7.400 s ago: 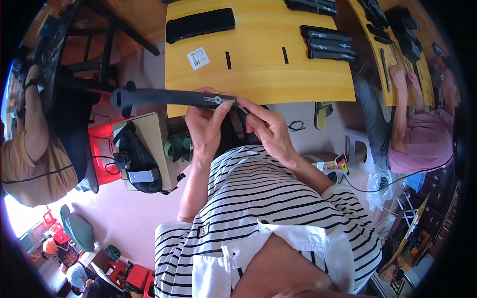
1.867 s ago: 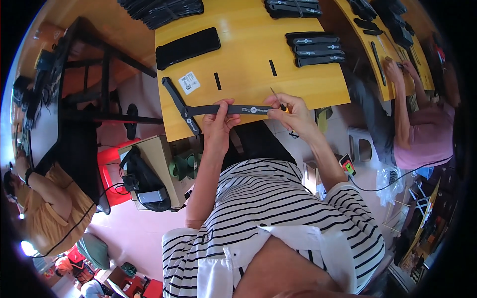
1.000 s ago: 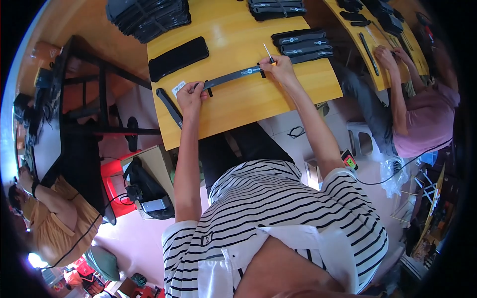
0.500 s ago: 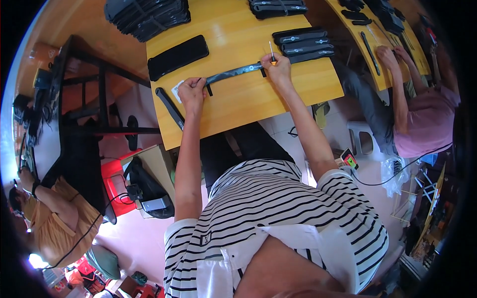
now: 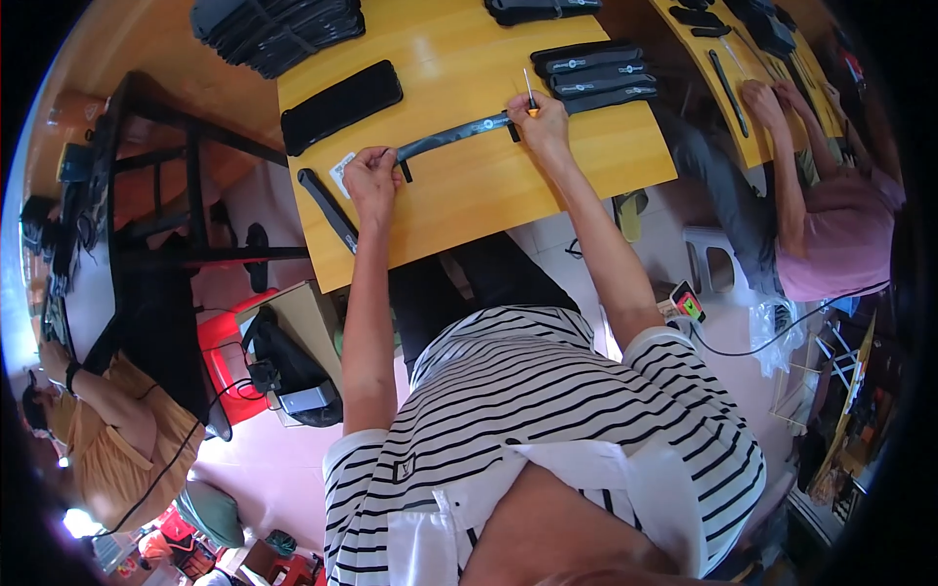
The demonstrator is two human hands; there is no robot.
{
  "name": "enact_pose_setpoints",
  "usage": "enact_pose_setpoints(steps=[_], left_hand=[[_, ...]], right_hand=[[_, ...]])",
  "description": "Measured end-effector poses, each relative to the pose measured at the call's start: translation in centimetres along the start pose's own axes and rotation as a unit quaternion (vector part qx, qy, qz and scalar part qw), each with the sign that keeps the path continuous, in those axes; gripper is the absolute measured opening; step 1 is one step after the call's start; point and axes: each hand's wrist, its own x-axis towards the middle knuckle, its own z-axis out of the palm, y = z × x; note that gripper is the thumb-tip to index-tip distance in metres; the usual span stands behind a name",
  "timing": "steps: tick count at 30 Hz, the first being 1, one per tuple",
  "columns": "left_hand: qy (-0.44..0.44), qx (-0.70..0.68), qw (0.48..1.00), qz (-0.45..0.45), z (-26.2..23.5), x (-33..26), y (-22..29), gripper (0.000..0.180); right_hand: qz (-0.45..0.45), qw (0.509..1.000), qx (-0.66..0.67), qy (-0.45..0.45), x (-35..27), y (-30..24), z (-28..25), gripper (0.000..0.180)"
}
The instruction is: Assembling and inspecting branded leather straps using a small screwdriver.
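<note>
A long dark grey strap [image 5: 445, 140] with light printing is stretched across the table between my hands, short black tabs hanging from it near each end. My left hand [image 5: 371, 186] pinches its left end, fingers closed. At the other end, my right hand [image 5: 542, 127] is closed around a small tool [image 5: 532, 102] with an orange handle and a thin metal shaft pointing away from me. Those fingers also meet the strap's end; how they grip it is hidden. Beside my left hand lie a white card [image 5: 342, 172] and another dark strap [image 5: 327, 209].
A black padded piece [image 5: 342, 105] lies far left on the yellow table [image 5: 459, 220]. Behind it rises a stack of black pieces [image 5: 274, 34]; folded straps [image 5: 598, 80] are piled at right. One person [image 5: 835, 230] works at the right table, another [image 5: 122, 420] at far left.
My left hand has shifted slightly left and nearer to me with the strap's end. My right hand moved a little left, still holding the tool. The view has shifted slightly.
</note>
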Motion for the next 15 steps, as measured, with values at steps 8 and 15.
enact_pose_setpoints(steps=[8,15], left_hand=[[0.013,0.039,0.999,0.011,0.11,0.04,0.13,0.010],[0.016,0.038,0.999,0.022,0.09,-0.26,0.48,0.011]], right_hand=[[-0.016,0.999,-0.027,0.005,-0.42,-0.95,-0.12,0.006],[-0.031,0.998,-0.044,0.017,-0.44,-0.97,0.12,0.005]])
